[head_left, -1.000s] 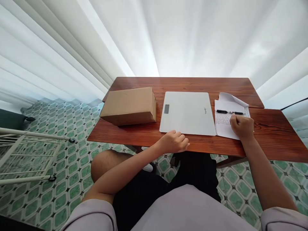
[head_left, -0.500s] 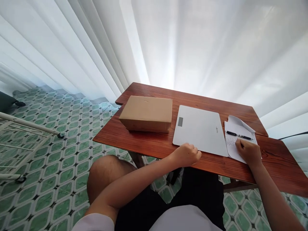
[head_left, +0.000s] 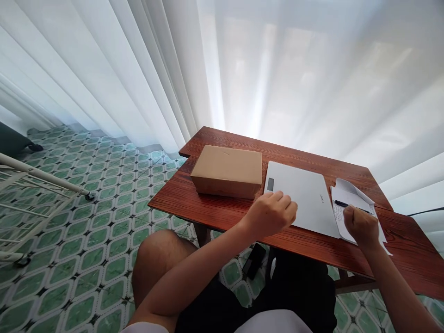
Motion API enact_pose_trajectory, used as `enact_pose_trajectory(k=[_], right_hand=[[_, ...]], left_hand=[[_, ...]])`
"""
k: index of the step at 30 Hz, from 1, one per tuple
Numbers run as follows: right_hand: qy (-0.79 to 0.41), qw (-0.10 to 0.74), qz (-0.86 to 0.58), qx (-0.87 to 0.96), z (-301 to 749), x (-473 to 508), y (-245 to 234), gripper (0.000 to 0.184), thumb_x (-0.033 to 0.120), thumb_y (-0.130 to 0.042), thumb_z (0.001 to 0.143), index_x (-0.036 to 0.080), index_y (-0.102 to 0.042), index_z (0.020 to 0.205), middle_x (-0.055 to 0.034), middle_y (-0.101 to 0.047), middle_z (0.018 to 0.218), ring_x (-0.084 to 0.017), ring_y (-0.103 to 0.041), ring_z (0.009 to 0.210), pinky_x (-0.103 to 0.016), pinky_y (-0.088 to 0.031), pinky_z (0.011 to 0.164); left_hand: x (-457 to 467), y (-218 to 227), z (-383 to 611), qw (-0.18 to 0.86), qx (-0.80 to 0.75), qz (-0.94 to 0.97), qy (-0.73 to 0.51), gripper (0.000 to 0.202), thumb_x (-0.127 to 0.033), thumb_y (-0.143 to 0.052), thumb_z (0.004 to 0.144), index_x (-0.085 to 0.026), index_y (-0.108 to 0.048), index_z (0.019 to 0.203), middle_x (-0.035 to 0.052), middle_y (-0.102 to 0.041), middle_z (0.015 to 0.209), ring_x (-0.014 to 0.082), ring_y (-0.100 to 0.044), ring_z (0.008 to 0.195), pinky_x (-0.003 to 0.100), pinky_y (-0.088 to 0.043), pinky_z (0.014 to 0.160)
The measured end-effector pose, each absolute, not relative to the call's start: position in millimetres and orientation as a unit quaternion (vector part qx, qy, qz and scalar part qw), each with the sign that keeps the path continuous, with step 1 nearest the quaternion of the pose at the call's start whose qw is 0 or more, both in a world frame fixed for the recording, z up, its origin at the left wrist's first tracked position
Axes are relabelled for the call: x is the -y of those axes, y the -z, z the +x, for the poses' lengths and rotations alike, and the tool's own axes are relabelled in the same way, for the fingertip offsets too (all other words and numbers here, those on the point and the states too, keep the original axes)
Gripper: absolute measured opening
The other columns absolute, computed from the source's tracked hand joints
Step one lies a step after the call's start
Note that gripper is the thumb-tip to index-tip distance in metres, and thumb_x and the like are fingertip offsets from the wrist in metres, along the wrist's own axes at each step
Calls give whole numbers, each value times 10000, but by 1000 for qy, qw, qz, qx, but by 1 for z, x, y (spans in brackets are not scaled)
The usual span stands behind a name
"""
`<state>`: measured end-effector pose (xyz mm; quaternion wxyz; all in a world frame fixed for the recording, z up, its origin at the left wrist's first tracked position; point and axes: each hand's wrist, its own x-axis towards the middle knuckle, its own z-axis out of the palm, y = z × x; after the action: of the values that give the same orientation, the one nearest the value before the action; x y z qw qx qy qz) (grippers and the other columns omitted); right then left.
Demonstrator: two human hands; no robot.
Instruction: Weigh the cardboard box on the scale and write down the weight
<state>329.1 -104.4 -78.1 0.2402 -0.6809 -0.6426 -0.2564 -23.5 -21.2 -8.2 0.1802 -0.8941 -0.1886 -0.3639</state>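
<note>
Hands [head_left: 274, 213] loosely curled above flat white scale [head_left: 305, 201], beside brown cardboard box [head_left: 227, 172].

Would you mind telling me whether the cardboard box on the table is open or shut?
Shut. The cardboard box lies flat on the table, its top unbroken, with no flap raised.

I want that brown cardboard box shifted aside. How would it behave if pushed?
The cardboard box lies flat and low on the table, so it would likely slide rather than tip. Its closed, undented sides suggest stiffness; its weight cannot be told.
</note>
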Motion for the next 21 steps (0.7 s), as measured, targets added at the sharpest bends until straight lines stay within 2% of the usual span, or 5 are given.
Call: enact_pose_trajectory(k=[9,12,15,17,21], right_hand=[[59,440,-649,618,181,38,27,503,431,-258,1062,205,-502,684,-27,-552,601,-152,-505,535,-325,-404,609],[-37,521,-603,603,145,22,16,488,470,-250,1074,189,-609,901,-52,-631,755,-162,-583,659,-315,-481,643],[-87,550,-569,605,122,9,14,459,498,-287,1065,194,-611,1179,-109,-686,1055,-212,-655,977,-365,-561,798],[-119,543,-569,606,110,2,16,481,528,-329,1050,206,-558,1324,-132,-649,1259,-244,-613,1185,-430,-545,958],[-214,500,-595,591,92,-6,25,707,652,-371,995,196,-392,1535,-159,-452,1540,-293,-429,1442,-515,-363,1191]], left_hand=[[-5,-46,-85,141,331,-830,425,230,-212,-470,996,-160,-606,818,31,-660,789,158,-578,753,301,-454,673],[-15,-54,-107,111,408,-811,404,262,-217,-420,1009,-146,-662,938,59,-718,922,186,-634,850,320,-498,751],[-26,-61,-128,80,489,-784,374,322,-227,-417,997,-137,-662,1184,83,-724,1129,231,-646,1059,361,-505,935],[-33,-62,-142,59,549,-760,343,402,-265,-436,985,-129,-613,1319,100,-693,1246,260,-619,1173,385,-475,1030],[-49,-59,-164,-7,658,-711,247,562,-360,-428,979,-121,-478,1485,137,-595,1420,309,-565,1292,421,-451,1075]])
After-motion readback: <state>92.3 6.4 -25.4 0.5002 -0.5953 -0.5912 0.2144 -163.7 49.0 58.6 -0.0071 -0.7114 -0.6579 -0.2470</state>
